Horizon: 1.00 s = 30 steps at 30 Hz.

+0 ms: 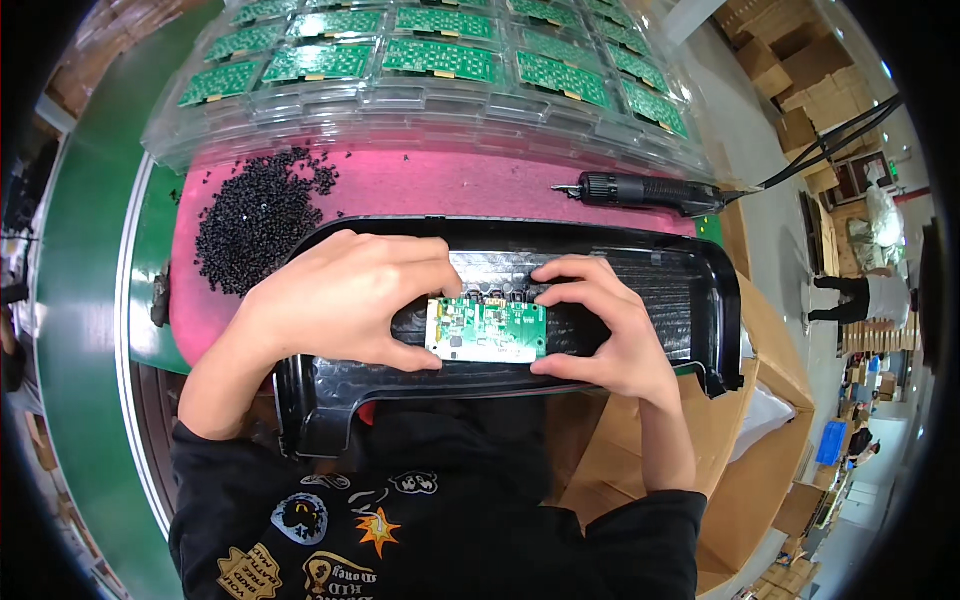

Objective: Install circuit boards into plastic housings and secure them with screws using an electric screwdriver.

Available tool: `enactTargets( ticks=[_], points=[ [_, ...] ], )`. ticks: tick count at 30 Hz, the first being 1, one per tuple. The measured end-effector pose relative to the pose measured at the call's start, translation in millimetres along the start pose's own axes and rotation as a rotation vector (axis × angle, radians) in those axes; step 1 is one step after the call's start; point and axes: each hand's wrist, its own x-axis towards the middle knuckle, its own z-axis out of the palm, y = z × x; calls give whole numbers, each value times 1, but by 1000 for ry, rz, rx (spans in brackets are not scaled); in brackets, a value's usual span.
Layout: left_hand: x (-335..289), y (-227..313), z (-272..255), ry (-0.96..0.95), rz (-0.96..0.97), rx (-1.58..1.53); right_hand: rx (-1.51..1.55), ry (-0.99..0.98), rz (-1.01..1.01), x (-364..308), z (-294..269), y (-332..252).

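A green circuit board (487,330) lies over the middle of a black plastic housing (640,290). My left hand (365,295) grips the board's left end, thumb at the lower corner and fingers at the upper one. At its right end my right hand (605,325) has the thumb below and the fingertips above. Small black posts show along the board's upper edge. Whether the board rests fully down in the housing, I cannot tell.
A heap of small black screws (255,225) lies on the pink mat (400,180) at left. A black electric screwdriver (645,190) lies at the right. Clear trays (430,100) of green boards stand behind. A cardboard box (770,400) is at lower right; a person (880,300) stands far right.
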Motion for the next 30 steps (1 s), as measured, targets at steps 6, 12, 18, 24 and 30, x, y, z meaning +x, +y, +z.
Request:
enactTargets(
  ticks=[6, 12, 18, 24, 30],
  points=[
    [2, 3, 3, 4, -81, 76, -87, 11, 74, 1, 6, 1],
    [1, 2, 6, 4, -79, 113, -120, 2, 75, 0, 8, 1],
    [1, 2, 5, 5, -69, 136, -136, -1, 82, 3, 9, -1],
    [-1, 3, 6, 3, -67, 216, -178, 5, 55, 5, 8, -5],
    [-11, -1, -4, 174, -48, 185, -91, 77, 123, 5, 4, -12]
  ],
)
